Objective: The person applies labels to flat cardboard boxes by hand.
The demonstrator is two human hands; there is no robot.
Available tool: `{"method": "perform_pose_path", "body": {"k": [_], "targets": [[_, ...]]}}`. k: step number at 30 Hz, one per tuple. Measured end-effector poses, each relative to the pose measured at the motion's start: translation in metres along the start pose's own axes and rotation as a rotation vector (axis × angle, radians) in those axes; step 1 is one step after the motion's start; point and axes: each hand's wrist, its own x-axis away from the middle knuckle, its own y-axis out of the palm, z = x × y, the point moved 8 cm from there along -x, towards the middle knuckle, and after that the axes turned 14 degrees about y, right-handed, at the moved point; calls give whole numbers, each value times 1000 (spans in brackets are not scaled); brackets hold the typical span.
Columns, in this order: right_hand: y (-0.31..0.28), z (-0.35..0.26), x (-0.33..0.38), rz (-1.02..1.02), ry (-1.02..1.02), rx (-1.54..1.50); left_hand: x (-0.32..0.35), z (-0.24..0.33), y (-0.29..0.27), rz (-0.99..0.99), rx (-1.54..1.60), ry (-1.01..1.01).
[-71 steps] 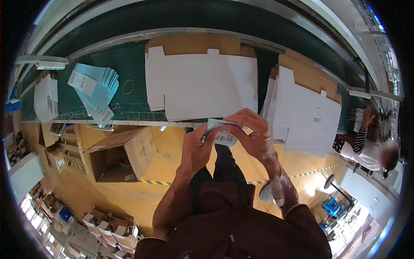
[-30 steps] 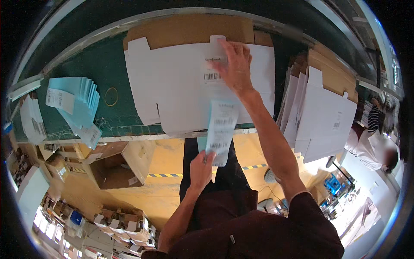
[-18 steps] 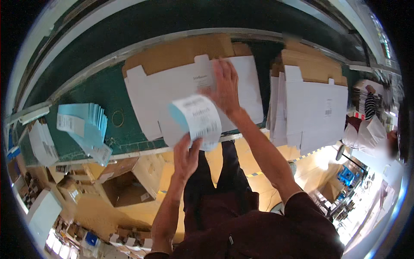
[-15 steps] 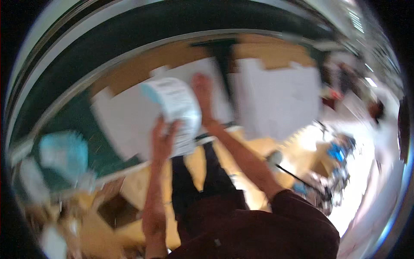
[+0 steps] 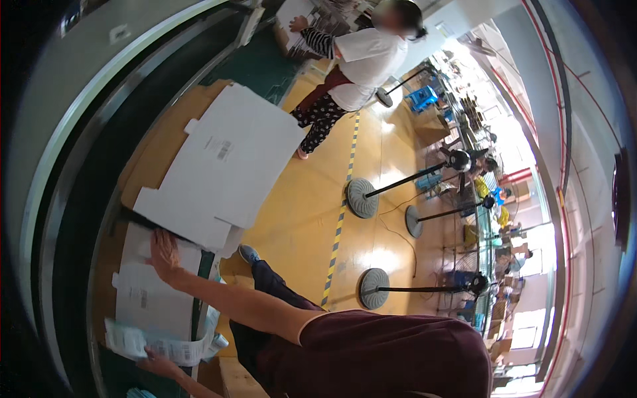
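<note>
My left hand grips a curling strip of white printed labels with a pale blue backing. The strip bends over the lower end of a flat white cardboard sheet bearing a small printed label. My right hand lies open, fingers stretched out, at the upper end of that sheet. Beyond it is a second, larger stack of flat white cardboard, also with a printed label and cut tabs along its edges. Brown cardboard shows beneath.
A green bench runs along the left. Farther along it stands a person in a white top, one hand on cardboard. Pedestal fans with round grey bases stand on the yellow floor by a striped line. Crowded worktables are at right.
The view has swung to the right and turned, bringing the co-worker and fans into sight. My left hand keeps the label strip; my right hand is now flat on the cardboard.
</note>
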Motion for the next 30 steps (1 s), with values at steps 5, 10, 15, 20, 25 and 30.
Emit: {"method": "perform_pose_path", "body": {"k": [5,10,15,20,25,30], "targets": [[-13,-27,18,-6,-110,-142,0,-19,-35,53,276,-485],[-130,-51,68,-260,-340,-517,72,-44,-109,182,516,69],[-285,52,-54,-26,-126,-438,65,184,-126,181,1137,-528],[-382,123,-188,289,-227,-175,-15,386,-70,-119,1134,-31],[-359,199,-312,309,-221,310,-67,465,31,-314,961,-26],[-345,202,-314,-35,-121,65,-64,474,16,-398,1503,-48]]}}
